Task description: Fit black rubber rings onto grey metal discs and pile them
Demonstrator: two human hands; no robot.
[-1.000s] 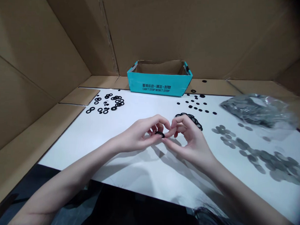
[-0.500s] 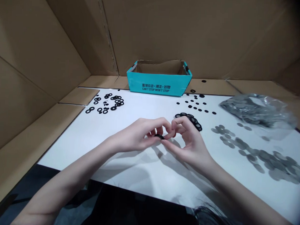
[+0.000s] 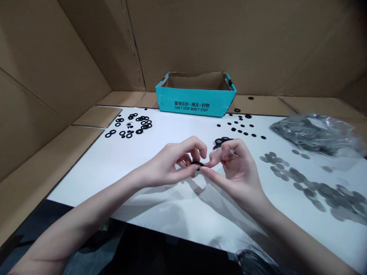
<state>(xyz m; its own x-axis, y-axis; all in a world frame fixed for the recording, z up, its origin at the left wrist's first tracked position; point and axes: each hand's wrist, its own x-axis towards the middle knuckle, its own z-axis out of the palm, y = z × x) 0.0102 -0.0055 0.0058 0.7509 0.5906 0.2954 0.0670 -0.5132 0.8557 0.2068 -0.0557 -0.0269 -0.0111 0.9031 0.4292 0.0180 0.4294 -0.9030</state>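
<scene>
Between my two hands, above the white tabletop (image 3: 168,149), is a small black ring (image 3: 197,165), tilted and partly covered by fingers. My left hand (image 3: 182,157) pinches its left side, with the thumb below. On the other side, the thumb and a finger of my right hand (image 3: 235,167) press its right edge, while the index finger is raised and bent. Just behind my right hand lies a cluster of black rings with grey centres (image 3: 222,141), partly hidden by that hand.
Loose black rings (image 3: 139,131) lie at the left. Small black discs (image 3: 242,132) are scattered at the back right. Grey translucent discs (image 3: 326,190) spread on the right beside a clear plastic bag (image 3: 313,134) of more discs. A teal box (image 3: 193,101) stands at the back, before cardboard walls (image 3: 235,39).
My right index finger has lifted away from the left fingers, opening a gap between the hands. The black ring is now slightly higher and further right, still held by both hands.
</scene>
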